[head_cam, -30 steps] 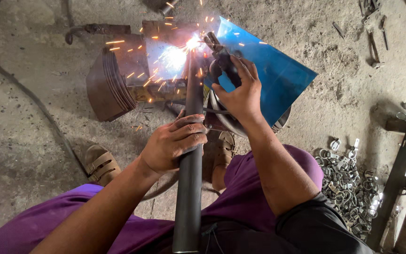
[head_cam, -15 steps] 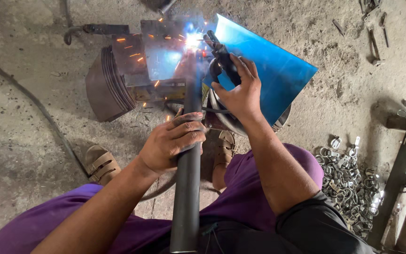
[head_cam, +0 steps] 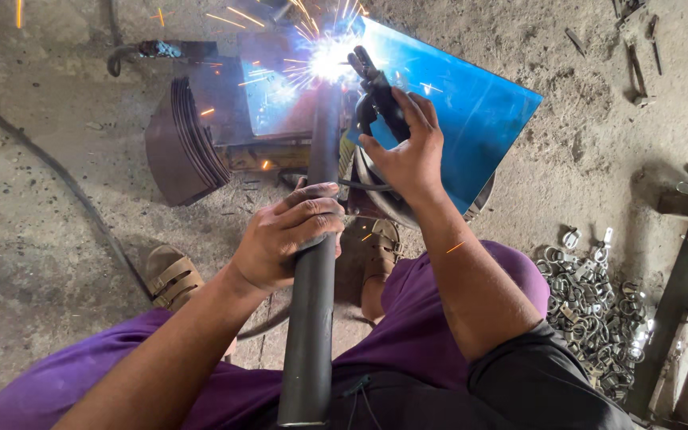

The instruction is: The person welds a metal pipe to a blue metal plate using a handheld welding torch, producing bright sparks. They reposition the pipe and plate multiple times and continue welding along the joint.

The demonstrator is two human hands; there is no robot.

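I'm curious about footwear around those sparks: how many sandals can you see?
2. One sandal is on the floor left of the pipe, under the left forearm. The other sandal is right of the pipe, below the right hand.

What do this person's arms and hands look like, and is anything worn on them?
Both hands are bare: no gloves on the left hand or the right hand, and no rings, watch or wristband show. Both forearms are uncovered down to the wrists. A dark sleeve covers the right upper arm to about the elbow. No sleeve shows on the left arm in this view.
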